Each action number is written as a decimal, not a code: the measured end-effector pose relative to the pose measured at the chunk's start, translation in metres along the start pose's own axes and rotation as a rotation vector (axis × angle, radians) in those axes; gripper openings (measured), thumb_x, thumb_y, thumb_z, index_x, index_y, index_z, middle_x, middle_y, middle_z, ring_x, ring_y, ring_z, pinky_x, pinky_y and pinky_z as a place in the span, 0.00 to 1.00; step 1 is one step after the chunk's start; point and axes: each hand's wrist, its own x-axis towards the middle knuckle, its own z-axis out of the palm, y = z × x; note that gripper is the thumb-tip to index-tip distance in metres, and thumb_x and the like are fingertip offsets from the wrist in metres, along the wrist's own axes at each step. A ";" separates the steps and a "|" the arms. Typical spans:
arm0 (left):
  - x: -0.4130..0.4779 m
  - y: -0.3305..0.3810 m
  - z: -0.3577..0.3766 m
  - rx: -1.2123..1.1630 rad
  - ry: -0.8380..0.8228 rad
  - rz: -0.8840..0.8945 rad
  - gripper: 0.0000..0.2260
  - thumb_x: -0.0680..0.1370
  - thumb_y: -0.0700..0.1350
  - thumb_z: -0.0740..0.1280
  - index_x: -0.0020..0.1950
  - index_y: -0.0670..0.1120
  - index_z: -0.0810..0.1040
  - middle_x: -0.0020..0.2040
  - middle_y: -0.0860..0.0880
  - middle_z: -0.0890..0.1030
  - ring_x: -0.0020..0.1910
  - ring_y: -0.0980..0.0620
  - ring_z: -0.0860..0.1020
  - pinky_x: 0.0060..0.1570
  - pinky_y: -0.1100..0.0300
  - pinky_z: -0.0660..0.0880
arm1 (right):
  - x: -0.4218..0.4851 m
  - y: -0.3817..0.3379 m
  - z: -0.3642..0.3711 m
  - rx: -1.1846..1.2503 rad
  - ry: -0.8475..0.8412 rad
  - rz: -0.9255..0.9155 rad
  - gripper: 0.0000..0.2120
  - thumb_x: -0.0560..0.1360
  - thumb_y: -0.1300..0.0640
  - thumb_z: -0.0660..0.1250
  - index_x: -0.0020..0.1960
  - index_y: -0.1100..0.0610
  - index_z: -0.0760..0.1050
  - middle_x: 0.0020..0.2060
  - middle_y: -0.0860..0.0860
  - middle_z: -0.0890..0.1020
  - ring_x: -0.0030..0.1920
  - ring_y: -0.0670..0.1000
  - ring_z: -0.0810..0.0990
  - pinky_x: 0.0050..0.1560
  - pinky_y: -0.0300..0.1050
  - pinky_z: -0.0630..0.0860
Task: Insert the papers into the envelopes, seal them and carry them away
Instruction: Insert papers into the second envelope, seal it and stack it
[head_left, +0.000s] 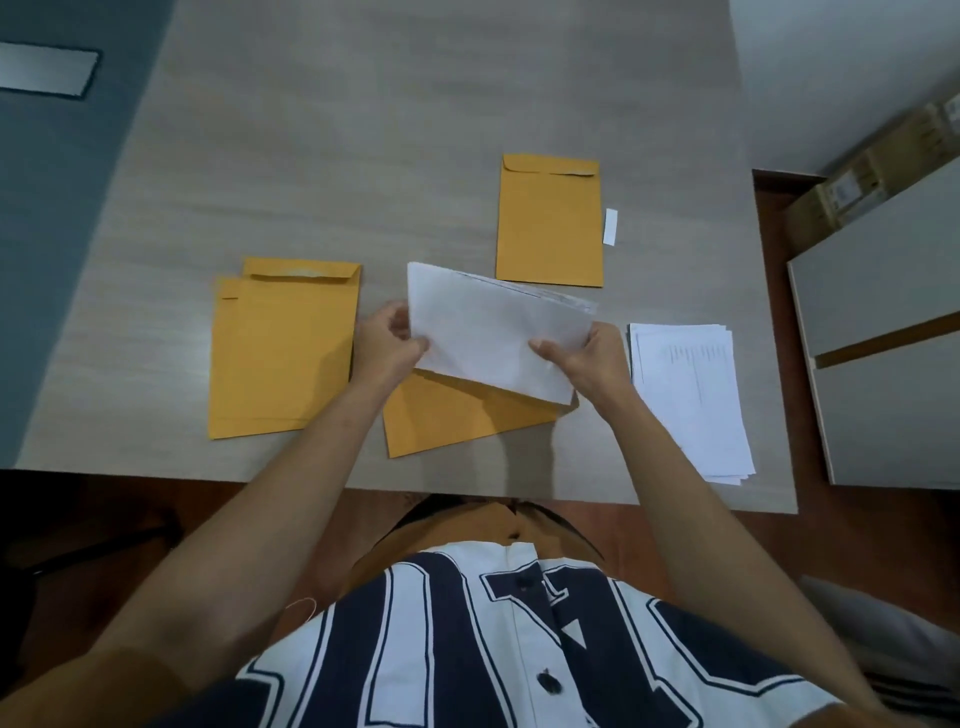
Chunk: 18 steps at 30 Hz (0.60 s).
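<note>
Both hands hold a folded bundle of white papers (493, 327) above the table. My left hand (389, 343) pinches its left edge and my right hand (582, 358) grips its lower right corner. Under the bundle a yellow envelope (457, 421) lies tilted near the table's front edge, its upper part hidden by the papers. A stack of yellow envelopes (280, 348) lies to the left. One more yellow envelope (549, 223), flap folded down, lies farther back on the right. A stack of white papers (691, 400) rests to the right of my right hand.
A small white paper strip (611, 226) lies beside the far envelope. The grey wood-grain table (337, 156) ends close to my body. Grey cabinets (883, 338) stand to the right, with cardboard boxes (857, 187) behind them.
</note>
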 end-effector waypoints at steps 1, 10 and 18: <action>0.000 0.002 0.005 0.030 0.037 0.027 0.17 0.73 0.36 0.70 0.62 0.46 0.77 0.50 0.52 0.80 0.48 0.58 0.79 0.48 0.67 0.76 | -0.001 0.000 -0.011 -0.007 0.016 0.006 0.20 0.67 0.54 0.80 0.56 0.60 0.82 0.50 0.52 0.85 0.48 0.51 0.85 0.49 0.48 0.83; -0.028 0.027 0.096 0.785 -0.146 0.218 0.13 0.77 0.51 0.66 0.52 0.42 0.77 0.58 0.43 0.72 0.57 0.43 0.73 0.49 0.53 0.71 | -0.023 0.013 -0.115 -0.159 0.204 0.013 0.10 0.70 0.59 0.77 0.49 0.54 0.80 0.45 0.50 0.84 0.45 0.50 0.84 0.51 0.52 0.82; -0.036 0.033 0.138 1.054 -0.161 -0.011 0.46 0.73 0.69 0.63 0.78 0.40 0.52 0.79 0.40 0.50 0.77 0.35 0.48 0.67 0.29 0.59 | -0.026 0.017 -0.130 -0.371 0.249 -0.140 0.13 0.71 0.57 0.75 0.53 0.61 0.82 0.47 0.55 0.85 0.45 0.53 0.83 0.46 0.45 0.79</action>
